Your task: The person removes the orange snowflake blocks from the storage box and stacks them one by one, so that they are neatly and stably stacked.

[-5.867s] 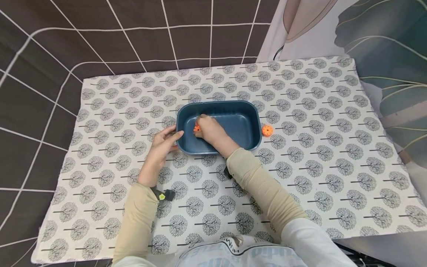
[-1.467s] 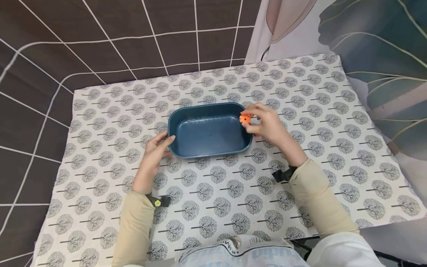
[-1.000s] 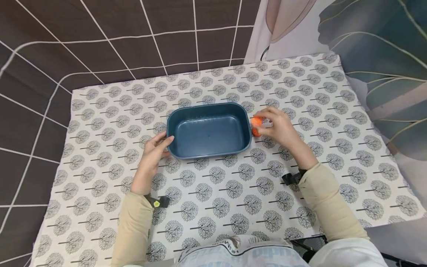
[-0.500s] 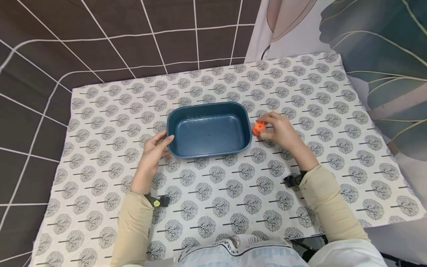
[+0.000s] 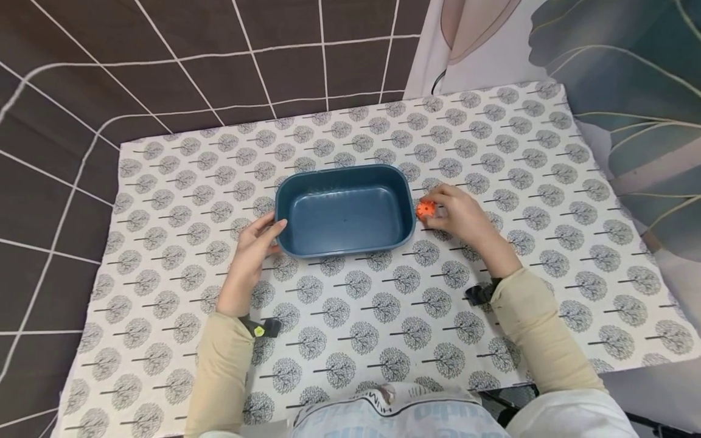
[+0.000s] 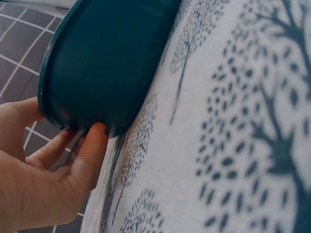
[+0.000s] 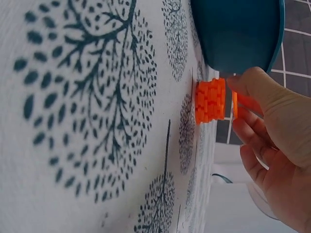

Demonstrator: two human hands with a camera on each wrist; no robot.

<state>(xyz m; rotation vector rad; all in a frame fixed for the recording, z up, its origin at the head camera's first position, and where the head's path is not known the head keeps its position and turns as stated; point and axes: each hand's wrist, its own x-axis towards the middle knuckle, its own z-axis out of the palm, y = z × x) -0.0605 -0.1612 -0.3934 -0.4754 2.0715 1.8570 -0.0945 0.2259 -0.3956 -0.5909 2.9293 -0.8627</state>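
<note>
My left hand holds the left end of a dark blue plastic basin, thumb over the rim and fingers against the outer wall. Beyond the basin's right end, my right hand is over a short stack of orange notched plastic discs. From the right wrist view, the stack stands upright on the cloth. Thumb and fingers there pinch one orange disc edge-on, with a narrow gap between it and the top of the stack. The basin's floor shows bare in the head view.
A white cloth with grey tree prints covers the table. Dark fabric with white grid lines hangs behind and at the left. A patterned curtain borders the right side.
Earlier my right hand was inside the basin at an orange disc. It then brought that disc out over the right rim to the stack. My left hand has kept its hold on the basin.
</note>
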